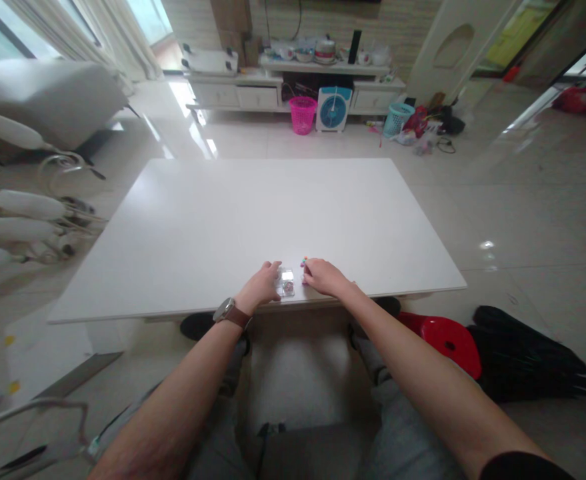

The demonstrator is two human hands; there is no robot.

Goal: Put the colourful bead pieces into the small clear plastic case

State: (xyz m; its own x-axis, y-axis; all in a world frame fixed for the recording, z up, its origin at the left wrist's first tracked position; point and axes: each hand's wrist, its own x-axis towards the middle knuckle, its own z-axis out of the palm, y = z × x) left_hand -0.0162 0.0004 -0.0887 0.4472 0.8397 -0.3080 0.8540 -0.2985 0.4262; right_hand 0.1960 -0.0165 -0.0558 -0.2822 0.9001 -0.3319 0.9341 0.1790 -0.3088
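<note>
The small, clear, rectangular box (pixel 287 283) looks like shiny transparent plastic, though it is too small to be sure. Beneath it, the white rectangular tabletop (pixel 273 213) is smooth with a soft sheen. The pale tiled floor (pixel 503 200) is highly glossy, the red rounded stool (pixel 455 347) shiny plastic, the grey trousers (pixel 407 427) matt cloth, the brown watch strap (pixel 239 317) leather-like.
</note>
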